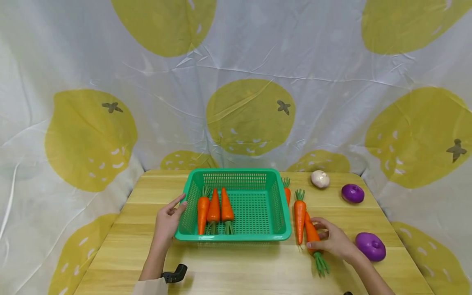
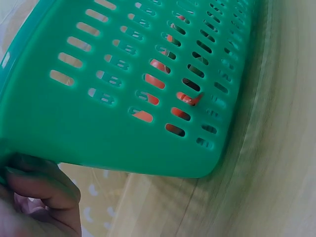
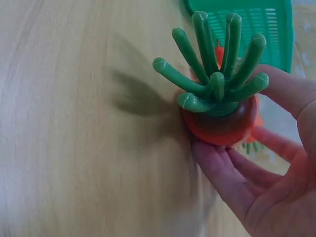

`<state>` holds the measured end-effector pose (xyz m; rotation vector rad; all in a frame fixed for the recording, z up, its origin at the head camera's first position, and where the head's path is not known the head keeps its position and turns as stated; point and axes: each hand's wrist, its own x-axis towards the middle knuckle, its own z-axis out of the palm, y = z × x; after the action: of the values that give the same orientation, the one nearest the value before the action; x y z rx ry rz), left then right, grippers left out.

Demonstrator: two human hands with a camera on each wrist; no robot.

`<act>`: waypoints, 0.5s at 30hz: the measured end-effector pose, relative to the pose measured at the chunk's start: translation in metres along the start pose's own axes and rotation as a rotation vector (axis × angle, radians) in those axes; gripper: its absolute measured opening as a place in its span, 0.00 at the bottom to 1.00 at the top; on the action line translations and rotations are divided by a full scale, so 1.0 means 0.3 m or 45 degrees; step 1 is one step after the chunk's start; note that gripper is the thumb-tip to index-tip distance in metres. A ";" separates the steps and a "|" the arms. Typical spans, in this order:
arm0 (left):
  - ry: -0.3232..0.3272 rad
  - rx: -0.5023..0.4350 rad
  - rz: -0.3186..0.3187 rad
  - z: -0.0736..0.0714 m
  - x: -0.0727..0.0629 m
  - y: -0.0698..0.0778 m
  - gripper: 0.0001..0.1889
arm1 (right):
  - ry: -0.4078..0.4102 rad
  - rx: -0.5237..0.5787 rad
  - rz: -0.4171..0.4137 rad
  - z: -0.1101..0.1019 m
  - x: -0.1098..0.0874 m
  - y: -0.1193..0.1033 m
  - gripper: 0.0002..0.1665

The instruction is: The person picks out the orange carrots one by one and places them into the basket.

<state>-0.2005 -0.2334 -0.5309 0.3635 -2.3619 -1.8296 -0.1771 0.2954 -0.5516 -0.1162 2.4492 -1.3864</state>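
My left hand (image 1: 167,221) pinches the left rim of a green plastic basket (image 1: 232,237), its fingers curled at the edge in the left wrist view. Inside lie three orange carrots (image 1: 226,207), side by side toward the left. Right of the basket, my right hand (image 1: 334,241) grips a carrot (image 1: 311,231) between thumb and fingers; its green stalks point toward me. The right wrist view shows that carrot's leafy end (image 3: 219,123) close up, just over the wood. Another carrot (image 1: 300,215) lies beside it, and one more (image 1: 287,194) is partly hidden behind the basket's right wall.
Two purple onions (image 1: 352,193) lie at the table's right side, one far and one nearer (image 1: 370,246). A white bulb (image 1: 320,179) sits at the back right. Behind the wooden table (image 1: 236,270) hangs a lemon-print cloth (image 1: 324,82).
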 end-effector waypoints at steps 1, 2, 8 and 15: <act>-0.002 -0.001 -0.005 0.000 0.000 0.000 0.25 | -0.007 0.008 0.000 -0.001 -0.002 0.001 0.49; -0.002 0.000 -0.009 0.001 0.001 -0.001 0.25 | -0.011 0.011 -0.002 -0.002 -0.003 0.002 0.48; -0.002 -0.010 -0.013 0.000 0.003 -0.004 0.24 | -0.056 0.088 -0.031 -0.011 -0.010 0.018 0.43; -0.029 -0.020 -0.025 -0.006 -0.001 -0.003 0.25 | -0.062 0.203 -0.012 -0.026 -0.033 0.028 0.40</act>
<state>-0.1997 -0.2350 -0.5312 0.3669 -2.3660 -1.8690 -0.1695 0.3085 -0.5525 -0.1232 2.2920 -1.5577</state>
